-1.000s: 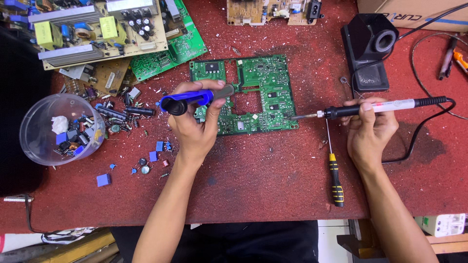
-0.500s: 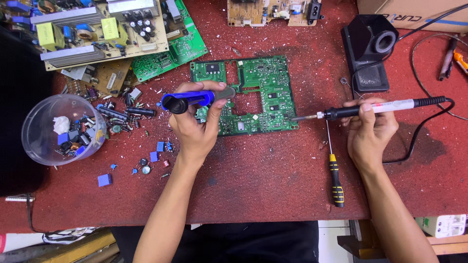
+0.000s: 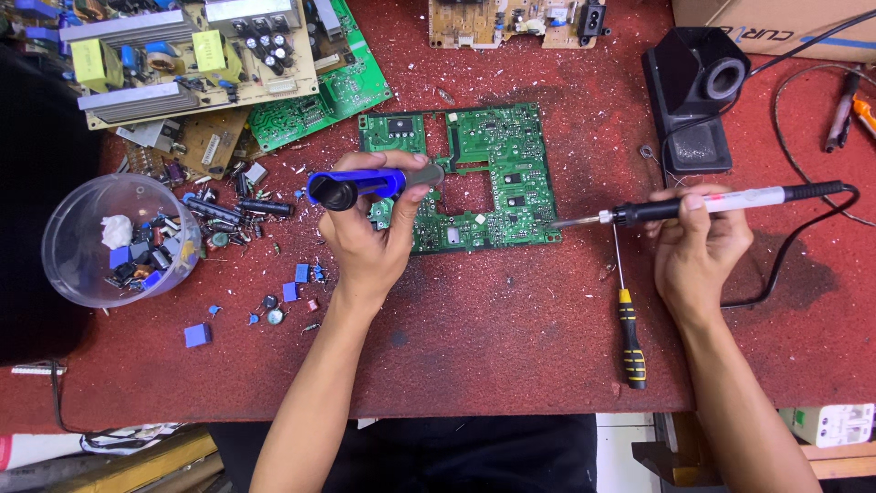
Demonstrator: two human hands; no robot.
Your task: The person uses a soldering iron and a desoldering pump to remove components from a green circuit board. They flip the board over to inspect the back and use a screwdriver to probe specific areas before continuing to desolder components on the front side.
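**Desoldering on green board: pump in left, iron in right**

Left hand (image 3: 370,242) curled around a blue desoldering pump (image 3: 360,185), fingers wrapped on the barrel, thumb on top; pump lies sideways with its grey tip over the left part of the green circuit board (image 3: 488,173). The heel of the hand rests at the board's lower left corner. Right hand (image 3: 698,251) pinches a soldering iron (image 3: 703,205) pen-style, fingers closed on the black grip and white handle. Iron tip sits at the board's right edge, touching or just off it; cannot tell which. The cord runs off right.

The board lies flat mid-tabletop (image 3: 511,338), with a square cutout in the middle. Yellow-and-black screwdriver (image 3: 628,319) lies just below the iron tip, untouched. Black iron stand (image 3: 693,100) is behind the right hand. Clear bowl (image 3: 114,239) of pulled parts is far left, with loose blue components (image 3: 292,288) scattered between bowl and left hand. More boards (image 3: 196,64) are stacked top left.

Step, as judged: heating a joint on the board's right edge, pump held ready but well apart from that spot. Next move would likely call for bringing the pump tip across to the heated joint while the iron holds steady, with the board kept from sliding.
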